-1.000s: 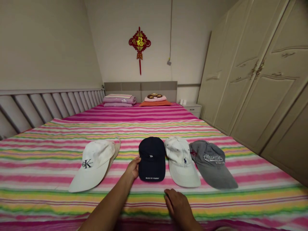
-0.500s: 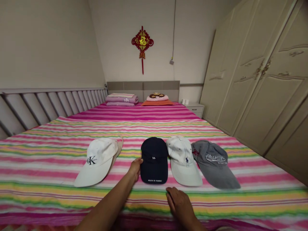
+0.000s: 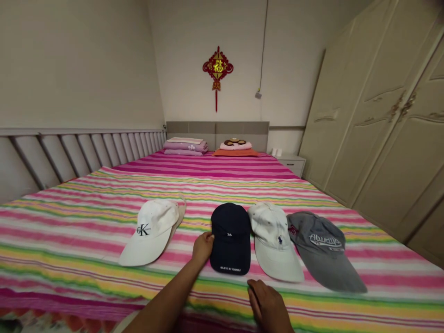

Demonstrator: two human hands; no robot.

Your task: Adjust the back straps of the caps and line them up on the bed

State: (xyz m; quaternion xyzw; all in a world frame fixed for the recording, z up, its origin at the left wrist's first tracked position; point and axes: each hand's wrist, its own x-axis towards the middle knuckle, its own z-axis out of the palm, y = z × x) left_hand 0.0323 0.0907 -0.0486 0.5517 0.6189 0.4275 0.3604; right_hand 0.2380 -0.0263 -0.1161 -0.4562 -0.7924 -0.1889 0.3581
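Note:
A navy baseball cap [image 3: 231, 240] with small white lettering on its brim lies on the striped bedsheet, brim toward me. My left hand [image 3: 203, 247] pinches its left edge, thumb on top and the other fingers partly hidden. Just below the brim, apart from the cap, my right hand [image 3: 267, 303] rests low over the sheet, loosely bent, with a gap between thumb and forefinger and nothing visible in it. Touching the navy cap's right side is an off-white cap [image 3: 277, 245] with a small dark emblem. Beside that sits a grey cap [image 3: 322, 249] with white lettering.
A white cap [image 3: 152, 231] with black letters lies apart on the left. The striped bedsheet [image 3: 86, 231] spreads over the bed. Folded bedding [image 3: 185, 147] and a pillow stack [image 3: 236, 147] lie at the headboard [image 3: 243, 129]. A wardrobe [image 3: 374, 115] stands right, a railing [image 3: 83, 148] left.
The view has shifted, so everything appears farther right, and the caps on the right slightly lower. My left hand stays on the navy cap's edge, and my right hand remains below its brim.

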